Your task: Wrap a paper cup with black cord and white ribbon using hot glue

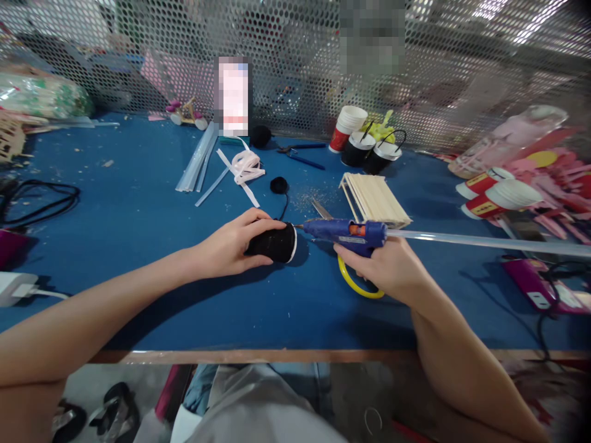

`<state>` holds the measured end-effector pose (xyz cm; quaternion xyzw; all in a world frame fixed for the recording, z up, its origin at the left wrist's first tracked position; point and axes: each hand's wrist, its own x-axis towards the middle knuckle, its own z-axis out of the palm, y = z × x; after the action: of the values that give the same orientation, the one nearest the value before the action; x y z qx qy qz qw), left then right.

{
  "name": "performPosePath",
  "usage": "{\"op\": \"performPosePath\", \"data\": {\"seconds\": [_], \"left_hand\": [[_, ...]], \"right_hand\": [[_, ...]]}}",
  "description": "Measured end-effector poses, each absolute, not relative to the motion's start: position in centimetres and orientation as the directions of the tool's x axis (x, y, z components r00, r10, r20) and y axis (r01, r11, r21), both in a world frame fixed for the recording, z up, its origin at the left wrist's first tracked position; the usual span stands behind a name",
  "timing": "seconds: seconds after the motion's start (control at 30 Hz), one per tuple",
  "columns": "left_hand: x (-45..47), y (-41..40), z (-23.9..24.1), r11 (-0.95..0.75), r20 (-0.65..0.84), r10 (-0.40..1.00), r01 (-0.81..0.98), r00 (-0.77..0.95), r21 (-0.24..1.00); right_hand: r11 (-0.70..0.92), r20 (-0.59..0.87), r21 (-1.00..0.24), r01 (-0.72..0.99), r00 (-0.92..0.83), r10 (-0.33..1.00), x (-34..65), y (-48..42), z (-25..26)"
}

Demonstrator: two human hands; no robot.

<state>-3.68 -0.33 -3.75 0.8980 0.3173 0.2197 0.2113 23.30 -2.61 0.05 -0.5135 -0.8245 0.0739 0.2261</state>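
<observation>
My left hand [231,246] grips a black paper cup [273,242] lying on its side on the blue table [138,209], its white rim facing right. My right hand [388,267] holds a blue hot glue gun [346,232] with a yellow stand loop and a long clear glue stick [484,241] sticking out of its back. The gun's nozzle points left and touches or nearly touches the cup's rim. A black cord runs from the cup toward a small black round piece [279,184].
Behind the gun lie scissors [319,209] and a craft-stick frame [375,198]. Farther back stand black and red cups [364,146], pliers [300,154], white ribbon [245,167] and clear glue sticks [198,161]. More red cups [498,194] lie at right. A perforated metal screen [295,61] closes the back.
</observation>
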Motion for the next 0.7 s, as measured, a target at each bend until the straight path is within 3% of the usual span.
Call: {"op": "performPosePath", "data": {"seconds": [0.2,0.47,0.7], "left_hand": [[-3.7,-0.3,-3.6,-0.711,0.247,0.66,0.483,0.71,0.512],[-3.7,-0.3,-3.6,-0.714,0.26,0.653,0.464,0.711,0.524],[-3.7,-0.1,-3.8,-0.685,0.25,0.678,0.472,0.691,0.555]], "right_hand": [[0.496,0.219,-0.328,0.804,-0.447,0.868,23.6,-2.0,-0.1],[0.526,0.264,-0.236,0.817,-0.467,0.844,23.3,-2.4,0.2],[0.622,0.301,-0.012,0.783,-0.59,0.749,25.5,-3.3,-0.8]]}}
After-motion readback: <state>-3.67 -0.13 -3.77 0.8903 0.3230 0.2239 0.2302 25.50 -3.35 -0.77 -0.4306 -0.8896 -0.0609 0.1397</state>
